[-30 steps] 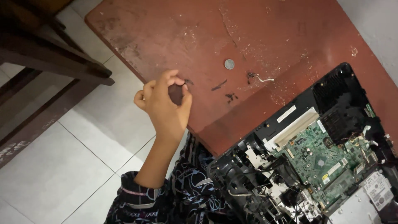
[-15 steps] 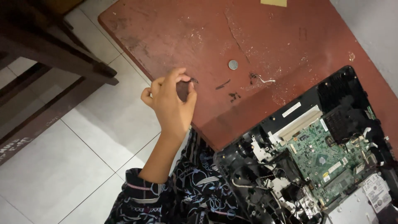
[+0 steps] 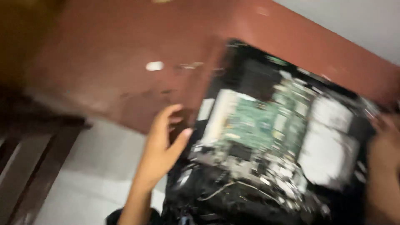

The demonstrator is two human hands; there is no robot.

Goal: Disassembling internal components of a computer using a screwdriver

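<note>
The view is strongly blurred by motion. An opened black electronic device (image 3: 266, 129) with a green circuit board (image 3: 258, 121) and white parts lies on a worn red-brown table (image 3: 125, 66). My left hand (image 3: 164, 143) is at the device's left edge, fingers spread, thumb near the casing; whether it touches the casing I cannot tell. My right hand (image 3: 385, 162) is at the device's right edge, partly cut off by the frame, and seems to hold that side.
A small round silver object (image 3: 155, 66) lies on the table left of the device. Dark wooden furniture (image 3: 29, 158) stands at the lower left over pale floor tiles (image 3: 96, 175). A light wall (image 3: 358, 25) is at the upper right.
The view swung right, so the device now fills the middle. My left hand went from pinched fingers at the table edge to spread fingers at the device's left side. My right hand came into view.
</note>
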